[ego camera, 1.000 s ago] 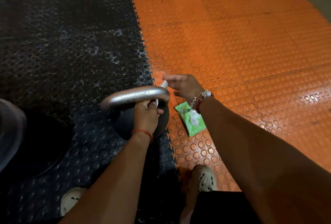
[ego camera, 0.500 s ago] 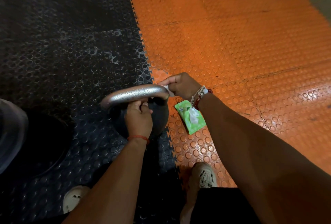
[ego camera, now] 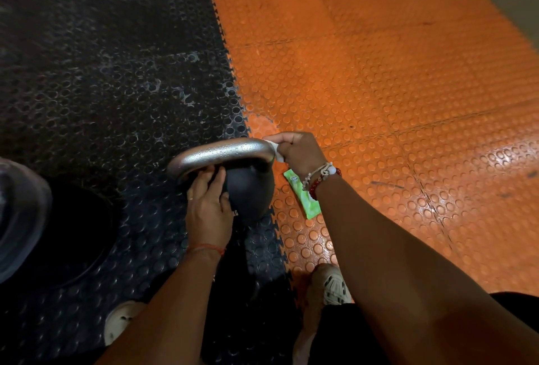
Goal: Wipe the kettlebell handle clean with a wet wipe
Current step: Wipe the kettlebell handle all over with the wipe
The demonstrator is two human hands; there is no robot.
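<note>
A kettlebell stands on the floor mats, with a silver handle (ego camera: 221, 153) beaded with droplets above a black body (ego camera: 253, 192). My right hand (ego camera: 300, 154) pinches a white wet wipe (ego camera: 275, 152) against the right end of the handle. My left hand (ego camera: 208, 207) lies on the body's left side, fingers fairly straight, their tips under the handle's left part. A green wet wipe pack (ego camera: 307, 199) lies on the orange mat just right of the kettlebell, partly hidden by my right wrist.
The kettlebell sits at the seam between black studded mats (ego camera: 116, 73) and orange studded mats (ego camera: 379, 87). A black round weight plate (ego camera: 73, 233) and a grey object (ego camera: 20, 218) lie at the left. My shoes (ego camera: 335, 288) are below.
My left hand has let go of the handle's middle and slid down-left onto the body. My right hand has taken the wipe to the handle's right end.
</note>
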